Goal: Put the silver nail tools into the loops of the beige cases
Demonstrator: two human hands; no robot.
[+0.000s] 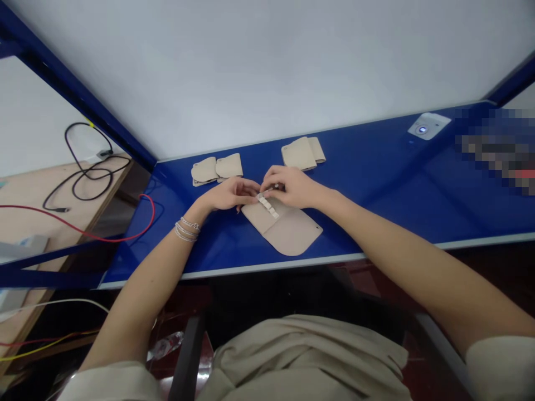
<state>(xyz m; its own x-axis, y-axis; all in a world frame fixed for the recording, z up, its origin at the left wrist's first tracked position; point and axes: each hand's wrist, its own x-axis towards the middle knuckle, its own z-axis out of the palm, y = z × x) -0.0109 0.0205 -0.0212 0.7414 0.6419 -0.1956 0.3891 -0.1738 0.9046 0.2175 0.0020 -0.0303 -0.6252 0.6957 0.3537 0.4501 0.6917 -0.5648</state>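
Observation:
A beige flap pouch (290, 231) lies opened out on the blue table, its rounded flap with a small dark dot toward me. Along its upper part runs a strip of pale loops (268, 206). My left hand (232, 193) closes on the pouch's far left end, thumb on top beside the strip. Above the strip's far end, my right hand (288, 185) pinches with thumb and fingers at something small. The fingers hide most of it, so its kind cannot be made out.
Folded beige pouches lie at the back left (229, 166) and behind my right hand (298, 153). A white device (429, 126) with a lit round spot sits at the far right. Black (90, 178) and red cables (125, 236) are at the left; a blue frame (83, 83) borders the table.

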